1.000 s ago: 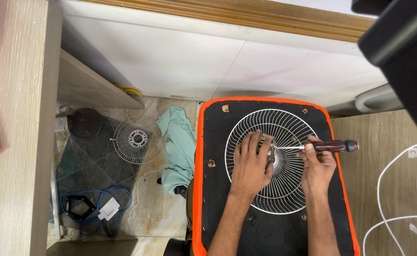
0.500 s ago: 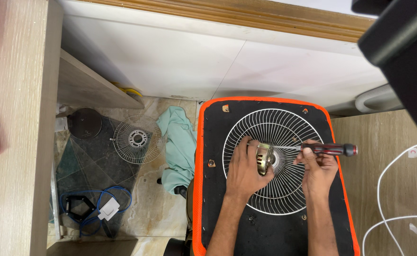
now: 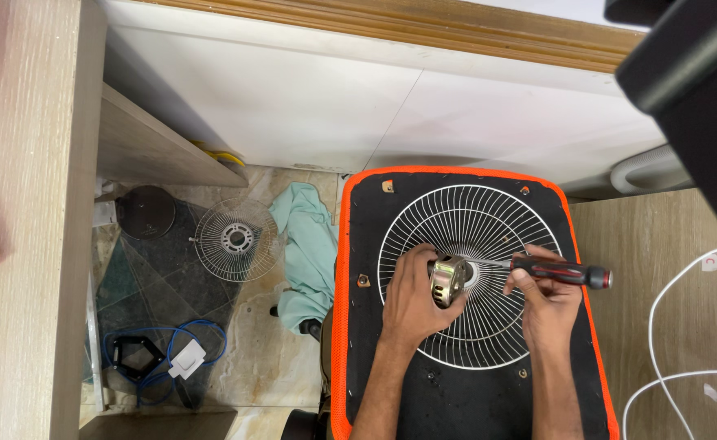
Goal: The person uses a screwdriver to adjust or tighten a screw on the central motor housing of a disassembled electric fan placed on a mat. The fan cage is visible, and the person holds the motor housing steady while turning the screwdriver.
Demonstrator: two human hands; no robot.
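Tilting since before, the small metal motor (image 3: 448, 279) is sitting clamped in my left hand (image 3: 414, 297) by its rigid casing over the springy wire grille (image 3: 472, 273), while my right hand (image 3: 547, 305) is gripping the screwdriver (image 3: 558, 272).

Under my left hand (image 3: 414, 295) sits a small metal motor housing (image 3: 447, 279), dull brass-grey with a worn sheen. My right hand (image 3: 547, 303) grips a screwdriver (image 3: 555, 272) with a glossy black-and-red plastic handle and a bright steel shaft. The fan guard (image 3: 479, 273) is thin white-coated wire, smooth. It lies on matt black fabric edged in orange mesh (image 3: 342, 326). At centre-left, a soft teal cloth (image 3: 308, 244) lies crumpled on glossy marbled floor tile (image 3: 260, 350).
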